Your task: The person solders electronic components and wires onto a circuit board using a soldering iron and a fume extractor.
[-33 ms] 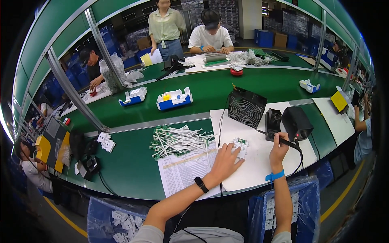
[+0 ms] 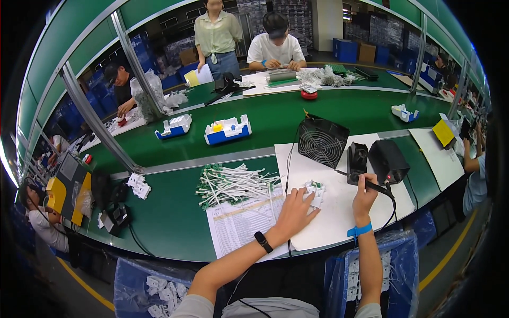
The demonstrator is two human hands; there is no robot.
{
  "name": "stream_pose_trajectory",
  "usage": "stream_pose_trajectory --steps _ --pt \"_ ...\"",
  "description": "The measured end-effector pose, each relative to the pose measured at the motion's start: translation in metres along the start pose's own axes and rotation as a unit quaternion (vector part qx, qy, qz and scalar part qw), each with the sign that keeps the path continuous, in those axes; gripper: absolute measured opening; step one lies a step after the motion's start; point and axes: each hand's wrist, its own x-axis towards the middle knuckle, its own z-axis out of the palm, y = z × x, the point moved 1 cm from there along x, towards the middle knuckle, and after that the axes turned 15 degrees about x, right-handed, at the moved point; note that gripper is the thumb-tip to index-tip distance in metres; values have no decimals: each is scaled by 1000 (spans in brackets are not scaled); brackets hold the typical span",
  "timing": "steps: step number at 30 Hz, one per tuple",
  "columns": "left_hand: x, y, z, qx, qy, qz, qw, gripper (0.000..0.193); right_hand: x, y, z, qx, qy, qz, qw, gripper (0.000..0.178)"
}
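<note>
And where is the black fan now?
In the head view, the black fan stands right of centre, at the far edge of the white sheet, beyond the left hand.

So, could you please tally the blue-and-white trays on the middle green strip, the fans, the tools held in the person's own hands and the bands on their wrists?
Blue-and-white trays: 3
Black fan: 1
Black tool, in right hand: 1
Wrist bands, black and blue: 2
Total: 7

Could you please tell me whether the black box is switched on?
The black box appears on: a small red light glows on its front.
</note>
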Motion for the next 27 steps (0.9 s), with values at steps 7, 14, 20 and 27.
stream_pose_trajectory --steps 7,14,20,27 --pt "-1 5 1 20 -1 5 1000 48 1 0 -1 2 -3 9 1000 11" --pt "-1 6 1 9 3 -6 1000 49 0 -4 -1 -9 1 17 1000 12" --pt "0 5 6 9 10 -12 1000 48 1 4 -5 3 23 -9 1000 10" --pt "0 4 5 0 14 -15 1000 47 2 1 -1 38 3 14 999 7"
